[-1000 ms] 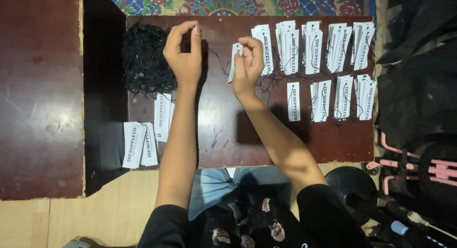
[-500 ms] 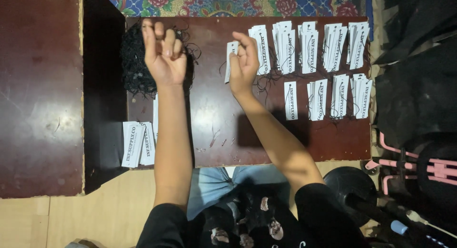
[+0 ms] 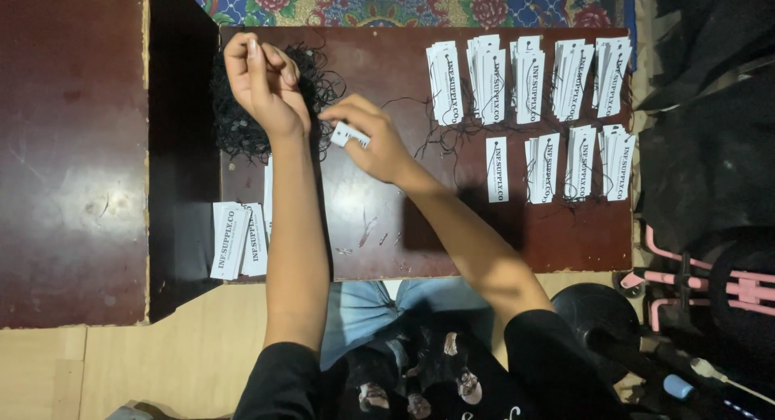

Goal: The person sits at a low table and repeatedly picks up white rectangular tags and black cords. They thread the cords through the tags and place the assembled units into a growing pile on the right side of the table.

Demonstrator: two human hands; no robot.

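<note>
Moved: right hand has swung leftward beside left hand.
Right grip: pinches flat white paper tag.
Left grip: fingers curled in tangled black string pile.

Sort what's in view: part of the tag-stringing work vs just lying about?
In use: left hand in the string pile; right hand holding a tag; strung tags; blank tags.
Lying about: pink frame, black ball, rug.

Dark wooden table, floral rug, pale floor
</note>
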